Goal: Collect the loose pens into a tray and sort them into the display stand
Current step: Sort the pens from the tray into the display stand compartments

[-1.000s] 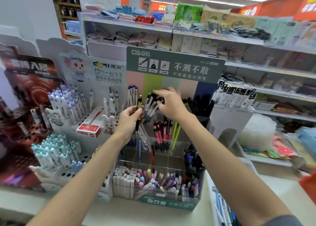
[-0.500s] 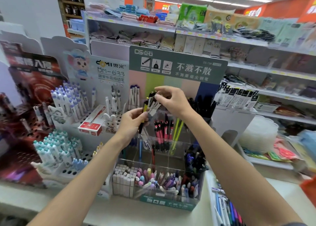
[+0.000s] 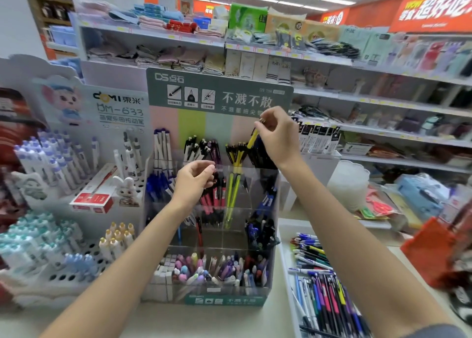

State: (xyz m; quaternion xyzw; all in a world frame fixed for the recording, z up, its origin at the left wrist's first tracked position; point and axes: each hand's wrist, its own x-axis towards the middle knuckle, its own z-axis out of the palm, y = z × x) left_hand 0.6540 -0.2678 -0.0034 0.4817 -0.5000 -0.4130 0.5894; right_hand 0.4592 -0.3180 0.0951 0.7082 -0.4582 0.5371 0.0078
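Observation:
The clear acrylic display stand with a green header sits in front of me, its compartments holding blue, white, pink, yellow and dark pens. My right hand pinches a yellow pen by its top end, above the stand's back-right compartment and just right of the upright yellow pens. My left hand hovers by the middle compartments with fingers loosely curled; I see nothing in it. A white tray to the right of the stand holds several loose pens.
A white Domi pen stand with a red box stands to the left. Store shelves with folded goods run behind. A stack of clear cups and an orange basket sit to the right.
The yellow pen passed from my left hand to my right, which lifted it up and to the right over the stand. My left hand dropped lower, now holding nothing.

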